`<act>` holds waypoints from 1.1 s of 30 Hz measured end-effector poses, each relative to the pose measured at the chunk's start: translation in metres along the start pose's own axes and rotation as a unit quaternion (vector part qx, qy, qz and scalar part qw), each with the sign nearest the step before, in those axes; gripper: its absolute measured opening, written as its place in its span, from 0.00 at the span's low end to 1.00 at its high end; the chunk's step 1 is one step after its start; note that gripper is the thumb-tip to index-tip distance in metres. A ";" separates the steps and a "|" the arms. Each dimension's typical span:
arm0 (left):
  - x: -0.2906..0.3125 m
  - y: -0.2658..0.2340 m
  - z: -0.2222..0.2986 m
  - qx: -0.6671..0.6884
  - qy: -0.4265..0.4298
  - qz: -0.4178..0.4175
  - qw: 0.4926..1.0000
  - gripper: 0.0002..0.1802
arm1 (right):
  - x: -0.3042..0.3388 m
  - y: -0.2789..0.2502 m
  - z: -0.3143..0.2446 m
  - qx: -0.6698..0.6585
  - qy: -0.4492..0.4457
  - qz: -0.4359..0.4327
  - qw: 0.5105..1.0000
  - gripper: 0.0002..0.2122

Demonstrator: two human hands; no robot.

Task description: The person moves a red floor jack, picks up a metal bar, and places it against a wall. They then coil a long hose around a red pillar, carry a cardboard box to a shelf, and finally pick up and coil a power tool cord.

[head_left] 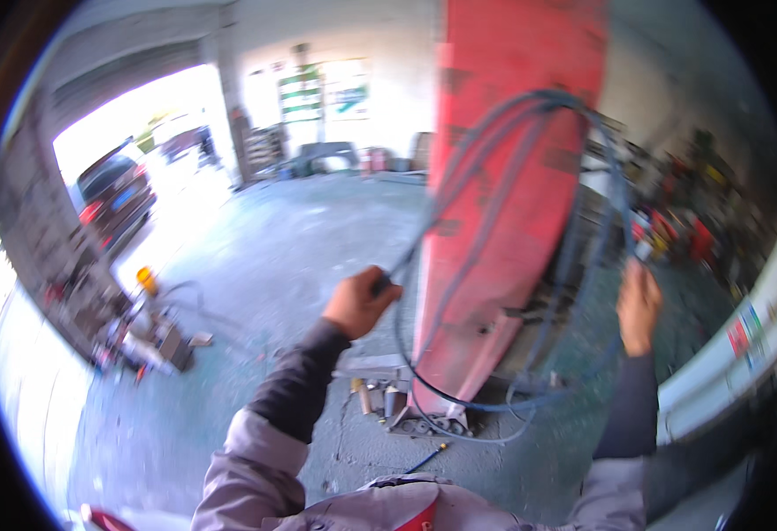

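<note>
A dark blue-grey hose (475,406) is gathered in wide, loose loops before me, its top arching up across a red post. My left hand (360,303) is closed on the left side of the loops, thumb to the right. On the right side, my right hand (639,305) is closed around the hose at about the same height, fingers pointing up. The loops hang down between both hands toward the foot of the post. Below them a short dark hose end with a brass-coloured fitting (443,447) shows near my body. Motion smears parts of the loops.
The red post (514,177) rises from a metal base (428,423) just ahead. Boxes and loose items (160,341) lie by the left wall, near a yellow container (147,280). Cluttered parts (680,226) fill the right side. A dark car (116,190) stands outside the doorway.
</note>
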State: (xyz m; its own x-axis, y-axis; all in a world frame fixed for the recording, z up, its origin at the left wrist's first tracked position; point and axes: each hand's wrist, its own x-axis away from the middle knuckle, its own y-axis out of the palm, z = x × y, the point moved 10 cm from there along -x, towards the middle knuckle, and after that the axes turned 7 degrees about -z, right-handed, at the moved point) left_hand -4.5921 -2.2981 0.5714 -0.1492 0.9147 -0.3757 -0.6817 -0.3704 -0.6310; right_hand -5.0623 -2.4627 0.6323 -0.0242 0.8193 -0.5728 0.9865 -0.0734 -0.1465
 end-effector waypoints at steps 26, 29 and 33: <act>0.178 0.053 -0.191 -0.010 -0.252 0.002 0.968 0.24 | 0.414 -0.090 0.531 0.377 0.514 -0.254 0.727 0.33; 0.121 0.080 -0.167 0.002 -0.218 -0.072 0.973 0.23 | 0.317 0.016 0.458 0.411 0.255 -0.429 0.763 0.25; 0.100 0.106 -0.131 -0.004 -0.167 -0.131 0.977 0.23 | 0.221 0.072 0.306 0.095 0.227 -0.332 0.911 0.13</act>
State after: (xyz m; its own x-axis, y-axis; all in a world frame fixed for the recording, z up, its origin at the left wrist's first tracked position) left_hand -4.5854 -2.2675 0.3776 -0.1971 0.9795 0.0410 -0.7228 -0.1169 -0.6810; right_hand -5.0463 -2.4611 0.2490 -0.4922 0.8669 0.0791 0.7327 0.4616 -0.5001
